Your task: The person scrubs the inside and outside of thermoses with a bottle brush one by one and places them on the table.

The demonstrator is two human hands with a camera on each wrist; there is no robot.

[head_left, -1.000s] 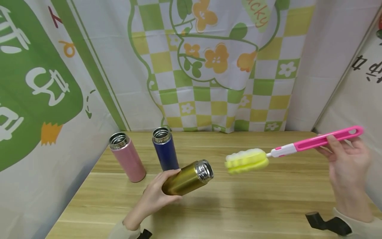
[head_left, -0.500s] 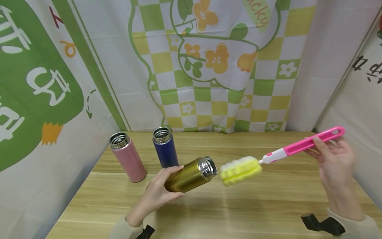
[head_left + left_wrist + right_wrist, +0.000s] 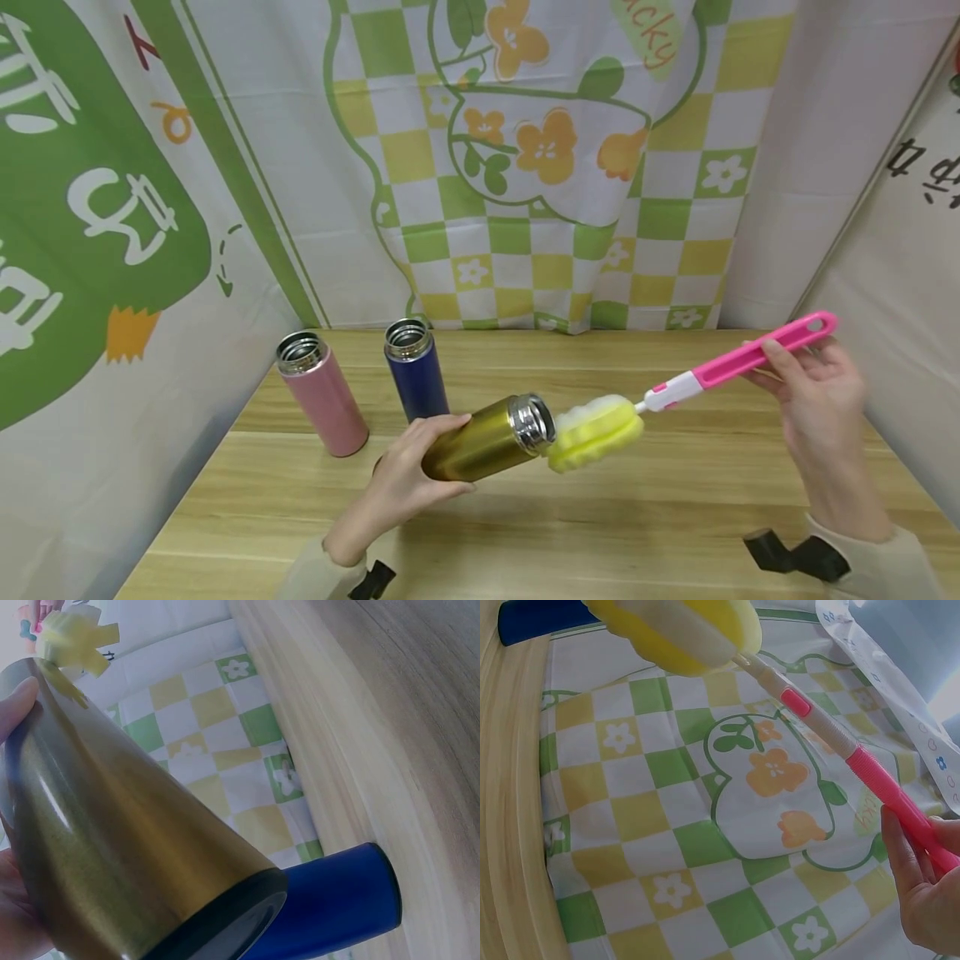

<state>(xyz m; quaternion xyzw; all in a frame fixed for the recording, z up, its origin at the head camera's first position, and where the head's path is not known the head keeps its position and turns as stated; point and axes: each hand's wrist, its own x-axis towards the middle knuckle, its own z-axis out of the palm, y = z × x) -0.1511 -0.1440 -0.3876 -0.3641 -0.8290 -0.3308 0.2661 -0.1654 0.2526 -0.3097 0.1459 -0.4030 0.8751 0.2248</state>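
Observation:
My left hand [image 3: 408,475] grips a gold metal bottle [image 3: 480,442] around its body, tilted with its open silver mouth facing right. In the left wrist view the bottle's dark base [image 3: 225,922] faces the camera. My right hand [image 3: 821,408] pinches the pink handle [image 3: 750,358] of a bottle brush between thumb and fingers. The brush's yellow and white sponge head [image 3: 600,429] is right at the bottle's mouth; whether its tip is inside cannot be told. In the right wrist view the handle [image 3: 900,802] slants up to the sponge head [image 3: 697,634].
A pink bottle [image 3: 322,396] and a blue bottle [image 3: 416,375] stand uncapped at the left of the wooden table [image 3: 637,517]. The blue one is partly behind my left hand. A checked, flowered curtain [image 3: 540,233] hangs at the table's back edge.
My right hand has brought the brush leftward and a little down to the gold bottle's mouth. My left hand has shifted the bottle slightly right. The pink and blue bottles have stayed put.

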